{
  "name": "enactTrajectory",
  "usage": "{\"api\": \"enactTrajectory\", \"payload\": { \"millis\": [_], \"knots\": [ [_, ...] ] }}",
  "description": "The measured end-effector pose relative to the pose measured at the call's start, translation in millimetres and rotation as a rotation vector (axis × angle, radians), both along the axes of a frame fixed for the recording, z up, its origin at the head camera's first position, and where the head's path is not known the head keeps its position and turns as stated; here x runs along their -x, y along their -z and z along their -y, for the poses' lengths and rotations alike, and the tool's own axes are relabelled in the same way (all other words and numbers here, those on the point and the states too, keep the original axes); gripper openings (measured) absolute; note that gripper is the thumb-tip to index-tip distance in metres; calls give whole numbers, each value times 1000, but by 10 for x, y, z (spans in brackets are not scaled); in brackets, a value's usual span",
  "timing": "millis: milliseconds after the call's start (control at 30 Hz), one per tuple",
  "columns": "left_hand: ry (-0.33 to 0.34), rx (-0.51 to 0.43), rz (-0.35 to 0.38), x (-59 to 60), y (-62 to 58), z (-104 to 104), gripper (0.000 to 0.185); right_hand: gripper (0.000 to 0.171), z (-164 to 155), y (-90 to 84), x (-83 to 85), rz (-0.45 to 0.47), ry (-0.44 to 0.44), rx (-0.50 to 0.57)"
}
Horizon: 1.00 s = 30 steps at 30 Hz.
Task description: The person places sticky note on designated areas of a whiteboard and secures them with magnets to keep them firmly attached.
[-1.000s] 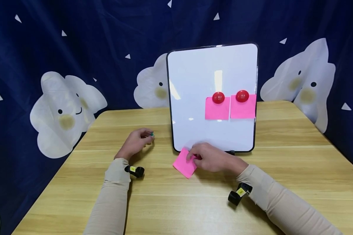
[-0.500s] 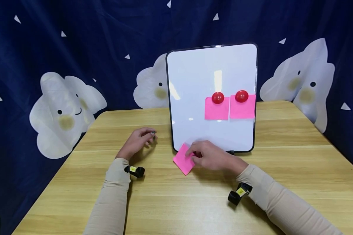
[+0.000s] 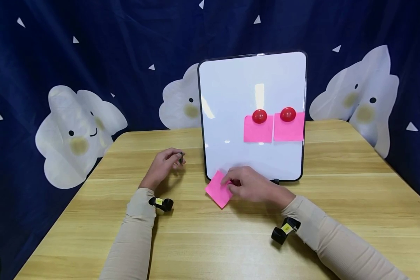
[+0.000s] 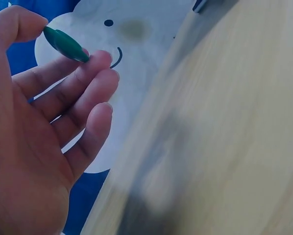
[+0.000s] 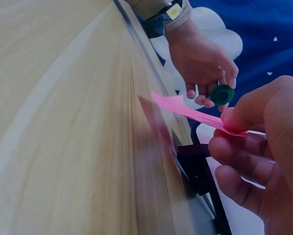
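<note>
My left hand (image 3: pixel 163 163) pinches a round green magnet (image 4: pixel 65 44) between thumb and fingertips, above the table left of the whiteboard. The other left fingers are slightly bent, as the left wrist view shows. With thumb and fingers my right hand (image 3: pixel 248 184) pinches a pink sticky note (image 3: pixel 218 189) by one edge, just in front of the board's lower left corner. In the right wrist view the note (image 5: pixel 185 110) is seen nearly edge-on over the table. The whiteboard (image 3: pixel 231 89) stands upright in a black frame.
Two pink notes hang side by side on the board's right half, each under a red magnet, the left one (image 3: pixel 259 116) and the right one (image 3: pixel 288 114). A black stand clip (image 5: pixel 195 166) sits at the board's bottom edge. Behind the wooden table (image 3: pixel 196 241) hangs a dark blue cloud-print curtain (image 3: pixel 126 39).
My right hand has lifted the pink note slightly up and away from me. My left hand has shifted a little forward, turning the green magnet in its fingertips.
</note>
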<state>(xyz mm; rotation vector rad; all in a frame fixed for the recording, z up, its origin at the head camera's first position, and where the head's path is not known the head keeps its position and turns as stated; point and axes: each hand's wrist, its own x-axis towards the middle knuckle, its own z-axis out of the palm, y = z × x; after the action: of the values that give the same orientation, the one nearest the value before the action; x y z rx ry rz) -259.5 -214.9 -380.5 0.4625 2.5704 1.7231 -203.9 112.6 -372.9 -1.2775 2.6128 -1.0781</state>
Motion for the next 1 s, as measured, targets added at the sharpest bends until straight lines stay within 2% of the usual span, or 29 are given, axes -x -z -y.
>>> {"api": "enactTrajectory", "payload": {
  "millis": [433,733,1000],
  "knots": [
    [20,-26,-58,-24,-63,-73,35,20,-77,-69,13,-2,66,71],
    [25,-51,-24,-47,-120,-109,33,20,-113,-112,25,-27,78,144],
    [13,-40,-41,-59,-180,-145,33,22,-128,-108,35,-58,116,228]
  ]
}}
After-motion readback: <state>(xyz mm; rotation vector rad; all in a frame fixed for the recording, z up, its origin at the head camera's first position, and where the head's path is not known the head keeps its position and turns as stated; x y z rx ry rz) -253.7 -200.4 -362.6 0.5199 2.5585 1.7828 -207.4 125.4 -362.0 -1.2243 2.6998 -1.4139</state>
